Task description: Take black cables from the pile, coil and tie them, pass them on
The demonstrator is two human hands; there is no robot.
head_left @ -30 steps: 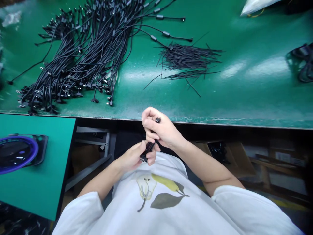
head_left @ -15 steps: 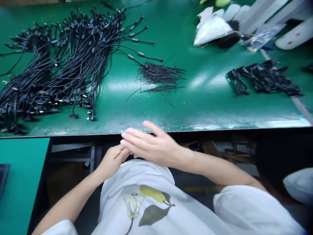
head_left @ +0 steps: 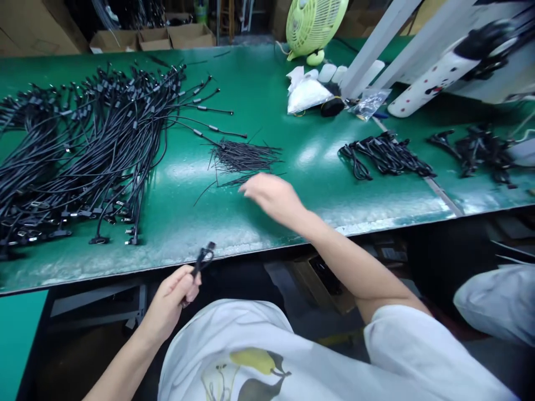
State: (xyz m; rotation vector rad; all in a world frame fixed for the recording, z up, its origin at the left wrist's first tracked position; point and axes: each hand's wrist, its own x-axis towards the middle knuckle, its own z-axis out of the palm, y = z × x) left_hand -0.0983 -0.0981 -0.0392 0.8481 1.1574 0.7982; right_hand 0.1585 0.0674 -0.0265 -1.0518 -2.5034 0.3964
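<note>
My left hand [head_left: 175, 295] is closed around a folded black cable [head_left: 204, 258], whose looped end and connector stick up past my fingers at the table's front edge. Over the green tabletop [head_left: 167, 234], my right hand [head_left: 271, 197] is just in front of a pile of thin black twist ties [head_left: 246, 156]. Motion smears its fingers, which point left, and whether they hold anything is not visible. A large heap of loose black cables [head_left: 117, 145] with connectors at both ends lies on the left.
Bundled black cables [head_left: 388, 156] lie in a row to the right, with more black cables [head_left: 476, 147] beyond. Behind them are a white plastic bag [head_left: 308, 96], a green fan [head_left: 315, 25] and a white bottle [head_left: 430, 83]. Cardboard boxes [head_left: 192, 36] stand past the far edge.
My hands have come apart. The right hand has moved forward to the twist ties; the left now shows the folded cable. The view has tilted up and shifted right.
</note>
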